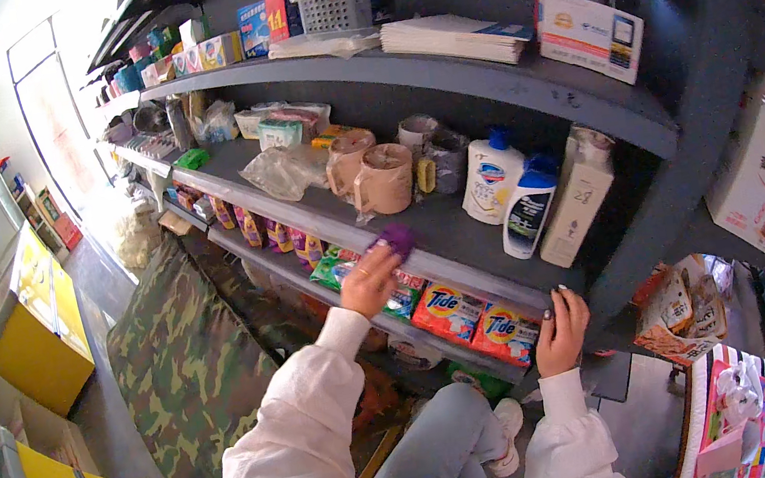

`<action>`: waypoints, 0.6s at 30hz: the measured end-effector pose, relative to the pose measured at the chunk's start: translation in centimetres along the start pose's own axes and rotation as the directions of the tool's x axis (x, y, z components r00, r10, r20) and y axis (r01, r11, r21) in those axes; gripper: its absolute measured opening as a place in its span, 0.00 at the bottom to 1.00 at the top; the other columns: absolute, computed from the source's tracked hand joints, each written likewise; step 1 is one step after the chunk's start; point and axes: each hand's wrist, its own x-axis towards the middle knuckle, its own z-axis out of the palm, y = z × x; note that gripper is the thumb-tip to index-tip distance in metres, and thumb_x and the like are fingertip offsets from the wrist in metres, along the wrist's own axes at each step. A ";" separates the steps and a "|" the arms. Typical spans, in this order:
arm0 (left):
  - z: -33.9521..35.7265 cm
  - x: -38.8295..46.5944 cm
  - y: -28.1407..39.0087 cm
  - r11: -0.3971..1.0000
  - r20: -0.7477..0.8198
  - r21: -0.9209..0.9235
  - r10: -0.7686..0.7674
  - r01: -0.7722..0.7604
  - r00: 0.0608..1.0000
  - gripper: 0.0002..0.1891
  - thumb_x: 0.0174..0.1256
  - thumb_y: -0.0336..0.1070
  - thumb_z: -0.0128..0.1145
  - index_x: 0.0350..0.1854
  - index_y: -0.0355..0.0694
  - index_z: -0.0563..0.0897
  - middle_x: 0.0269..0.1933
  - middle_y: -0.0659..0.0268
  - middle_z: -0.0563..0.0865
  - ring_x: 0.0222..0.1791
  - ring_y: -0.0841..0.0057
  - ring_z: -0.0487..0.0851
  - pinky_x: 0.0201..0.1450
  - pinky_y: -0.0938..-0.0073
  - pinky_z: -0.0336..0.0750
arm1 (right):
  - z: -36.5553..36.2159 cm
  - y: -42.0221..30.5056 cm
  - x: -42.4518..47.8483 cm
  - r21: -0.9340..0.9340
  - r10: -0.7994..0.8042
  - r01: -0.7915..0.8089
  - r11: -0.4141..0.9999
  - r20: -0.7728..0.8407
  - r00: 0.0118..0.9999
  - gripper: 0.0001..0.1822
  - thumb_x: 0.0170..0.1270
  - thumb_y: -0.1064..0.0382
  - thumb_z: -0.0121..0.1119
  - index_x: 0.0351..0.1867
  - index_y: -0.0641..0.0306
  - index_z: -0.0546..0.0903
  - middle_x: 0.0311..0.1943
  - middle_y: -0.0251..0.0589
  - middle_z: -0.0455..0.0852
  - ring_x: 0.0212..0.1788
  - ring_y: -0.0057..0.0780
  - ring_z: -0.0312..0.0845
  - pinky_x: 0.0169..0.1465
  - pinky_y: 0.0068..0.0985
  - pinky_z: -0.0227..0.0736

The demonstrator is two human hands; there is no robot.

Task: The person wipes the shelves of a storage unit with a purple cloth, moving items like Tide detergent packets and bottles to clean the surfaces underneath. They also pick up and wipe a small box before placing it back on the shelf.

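My left hand (368, 284) holds a purple cloth (397, 240) against the front edge of the middle shelf (458, 276). Farther right, the fingertips of my right hand (564, 332) rest at that same edge, with nothing seen in them. Behind the cloth stand peach mugs (384, 178) in clear plastic. A white pump bottle (487, 182) and a blue-capped bottle (529, 210) stand to their right, beside a tall beige box (577, 202). Under my hands, orange Tide packs (447, 312) lie on the lower shelf; my left hand partly hides green packs (401, 301).
The upper shelf (597, 84) overhangs the mugs and bears a grey plastic basket (337, 7), paper stacks (449, 40) and a phone box (589, 36). A camouflage cover (185, 357) lies at left. Yellow cabinets (40, 327) stand beyond it. A dark upright (680, 142) bounds the right end.
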 end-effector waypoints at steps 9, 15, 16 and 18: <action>-6.4 0.3 -14.9 0.862 -0.072 0.243 -0.440 0.444 0.895 0.22 0.61 0.29 0.57 0.59 0.44 0.81 0.64 0.55 0.78 0.61 0.59 0.79 0.62 0.66 0.73 | 1.1 -0.3 0.2 -0.120 -0.038 0.029 0.992 -0.080 0.996 0.17 0.65 0.71 0.49 0.55 0.70 0.77 0.62 0.53 0.73 0.64 0.55 0.64 0.67 0.47 0.57; -8.4 1.7 -17.6 0.748 -0.092 0.251 -0.613 0.614 0.785 0.21 0.60 0.32 0.59 0.57 0.41 0.82 0.61 0.51 0.79 0.60 0.58 0.79 0.62 0.64 0.73 | 1.2 -0.9 0.1 -0.119 0.005 -0.014 0.993 -0.079 0.997 0.19 0.61 0.73 0.50 0.55 0.70 0.76 0.62 0.53 0.72 0.67 0.55 0.62 0.69 0.46 0.56; -8.2 1.8 -17.4 0.747 -0.102 0.279 -0.601 0.603 0.792 0.21 0.59 0.32 0.59 0.57 0.41 0.82 0.61 0.51 0.79 0.59 0.58 0.79 0.62 0.64 0.73 | 1.2 -0.8 0.0 -0.109 0.017 -0.027 0.994 -0.083 0.996 0.21 0.59 0.73 0.50 0.56 0.69 0.75 0.63 0.51 0.72 0.68 0.55 0.61 0.70 0.46 0.56; -8.2 1.4 -17.3 0.736 -0.127 0.293 -0.602 0.610 0.788 0.20 0.59 0.32 0.58 0.56 0.41 0.83 0.60 0.52 0.80 0.59 0.57 0.79 0.61 0.64 0.74 | 1.4 -1.0 0.3 -0.082 0.025 -0.031 0.996 -0.070 0.997 0.21 0.58 0.74 0.50 0.56 0.68 0.76 0.63 0.50 0.72 0.68 0.54 0.61 0.70 0.45 0.55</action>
